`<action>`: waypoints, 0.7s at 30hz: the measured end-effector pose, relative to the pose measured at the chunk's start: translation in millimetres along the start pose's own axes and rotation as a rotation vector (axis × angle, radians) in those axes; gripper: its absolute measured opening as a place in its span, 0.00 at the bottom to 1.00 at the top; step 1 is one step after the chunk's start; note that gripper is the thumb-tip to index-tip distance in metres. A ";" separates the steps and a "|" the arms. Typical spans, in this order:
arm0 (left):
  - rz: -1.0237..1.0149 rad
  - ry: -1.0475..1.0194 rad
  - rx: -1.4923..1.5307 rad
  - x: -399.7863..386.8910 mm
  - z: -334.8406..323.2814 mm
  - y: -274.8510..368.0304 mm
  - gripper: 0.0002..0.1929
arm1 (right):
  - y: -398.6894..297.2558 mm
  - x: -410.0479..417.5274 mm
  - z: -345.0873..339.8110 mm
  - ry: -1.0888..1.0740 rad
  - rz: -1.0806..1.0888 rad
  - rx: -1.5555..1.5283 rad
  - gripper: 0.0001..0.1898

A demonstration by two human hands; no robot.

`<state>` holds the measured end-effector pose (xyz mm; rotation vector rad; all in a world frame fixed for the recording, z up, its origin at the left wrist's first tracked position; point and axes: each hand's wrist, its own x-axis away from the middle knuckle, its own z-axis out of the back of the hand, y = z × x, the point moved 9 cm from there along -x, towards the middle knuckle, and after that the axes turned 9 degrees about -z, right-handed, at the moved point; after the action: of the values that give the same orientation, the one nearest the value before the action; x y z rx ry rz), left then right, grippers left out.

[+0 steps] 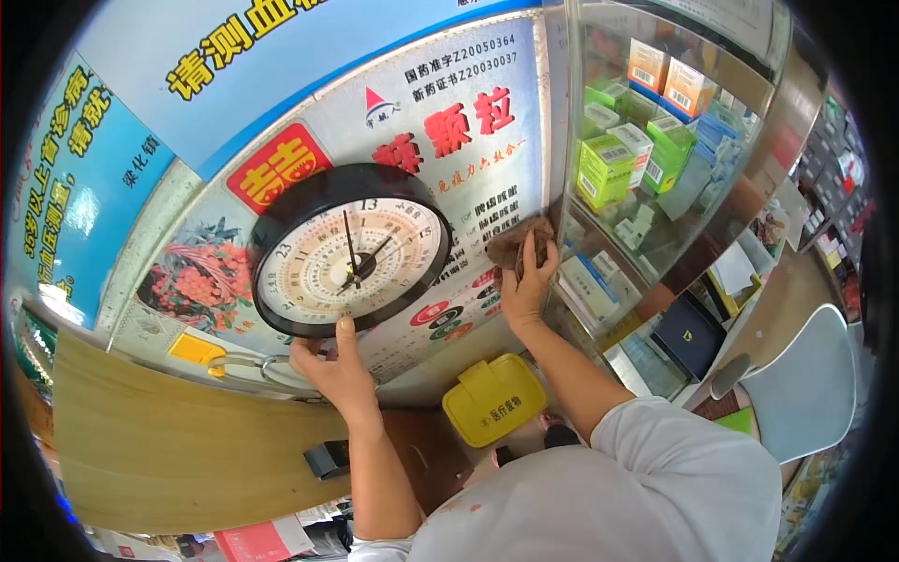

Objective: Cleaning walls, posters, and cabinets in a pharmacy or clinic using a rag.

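Note:
A round wall clock (351,249) with a black rim and a printed dial stands out against a poster-covered wall. My left hand (340,372) grips its lower rim, thumb at the front edge and fingers behind. To the right, my right hand (528,281) holds a bunched brown cloth (523,249) against the printed poster (463,70), beside the edge of a glass display cabinet. The fingers are spread over the cloth, which partly covers the poster's lettering.
The glass cabinet (632,260) at the right holds medicine boxes (607,168). A yellow lidded bin (495,400) stands below. A wooden tabletop (189,449) lies at lower left, bearing a small dark object (328,460). A pale chair (804,386) is at the right.

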<state>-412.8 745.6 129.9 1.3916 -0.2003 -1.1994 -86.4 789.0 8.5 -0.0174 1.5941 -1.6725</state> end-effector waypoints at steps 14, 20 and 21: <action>0.025 0.063 0.037 6.8 8.5 -8.0 0.30 | -134.7 -70.9 36.0 0.026 0.200 0.035 0.37; 0.038 0.076 0.074 1.9 8.7 -13.5 0.28 | -43.5 -17.6 13.5 -0.205 0.014 0.125 0.38; 0.048 0.066 0.047 3.7 10.6 -22.4 0.28 | -73.5 -24.6 23.6 -0.210 0.144 0.096 0.37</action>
<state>-430.4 742.0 112.5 1.4580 -0.2154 -1.1137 -96.3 773.8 87.5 -0.0277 1.3271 -1.5790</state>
